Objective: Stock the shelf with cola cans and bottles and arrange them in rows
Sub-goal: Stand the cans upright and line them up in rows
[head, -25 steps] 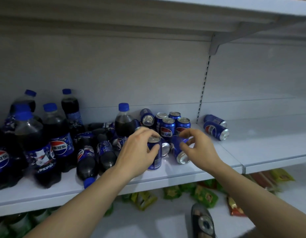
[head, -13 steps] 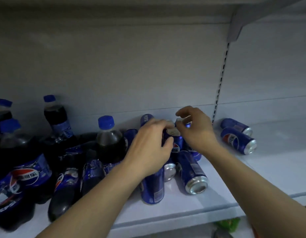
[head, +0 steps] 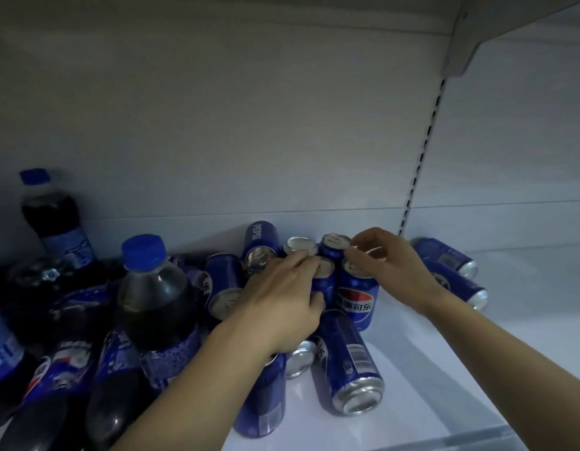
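At the shelf [head: 445, 369] back, a can [head: 324, 281] is clasped by the left hand [head: 282, 297] and the logo can [head: 357, 301] is pinched at its rim by the right hand [head: 392, 265], and neighbours [head: 299, 244] may be toppled onto the lying cans [head: 350, 369] if either is jerked.

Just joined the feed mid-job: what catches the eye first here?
Both hands meet over the standing cans at the back of the shelf: the left hand grips the middle can, and the right hand pinches the rim of the logo can. Around them is a jumble: a lying can in front, the right cans also on their sides, and bottles heaped at left round one upright bottle.
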Available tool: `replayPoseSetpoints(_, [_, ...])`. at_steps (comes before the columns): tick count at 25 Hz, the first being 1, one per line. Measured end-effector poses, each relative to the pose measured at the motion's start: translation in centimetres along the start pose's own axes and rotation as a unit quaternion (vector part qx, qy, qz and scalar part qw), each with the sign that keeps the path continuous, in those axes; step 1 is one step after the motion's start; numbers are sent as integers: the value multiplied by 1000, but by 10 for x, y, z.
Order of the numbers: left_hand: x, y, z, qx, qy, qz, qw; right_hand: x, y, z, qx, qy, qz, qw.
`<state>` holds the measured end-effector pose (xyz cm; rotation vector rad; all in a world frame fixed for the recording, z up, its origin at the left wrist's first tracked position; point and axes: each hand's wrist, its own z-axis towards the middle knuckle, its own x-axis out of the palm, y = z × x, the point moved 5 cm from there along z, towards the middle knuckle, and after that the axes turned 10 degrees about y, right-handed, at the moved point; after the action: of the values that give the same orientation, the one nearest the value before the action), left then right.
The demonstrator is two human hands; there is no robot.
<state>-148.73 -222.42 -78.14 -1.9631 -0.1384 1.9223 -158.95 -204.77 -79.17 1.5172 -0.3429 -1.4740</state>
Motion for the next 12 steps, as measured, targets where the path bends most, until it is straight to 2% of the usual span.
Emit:
replayPoseSetpoints(3, [0,-1,-4,-3,5,-16,1000,11,-5,-19,20,70,-45,996])
replayPoseSetpoints(6, [-4,-4,-7,2,-9,-27,1000,8,1,-18,20,85,-122,989])
replayPoseSetpoints(12, [-7,-5,-8,14,-32,-63,997,-24,46,-20,-61,1,-41,997])
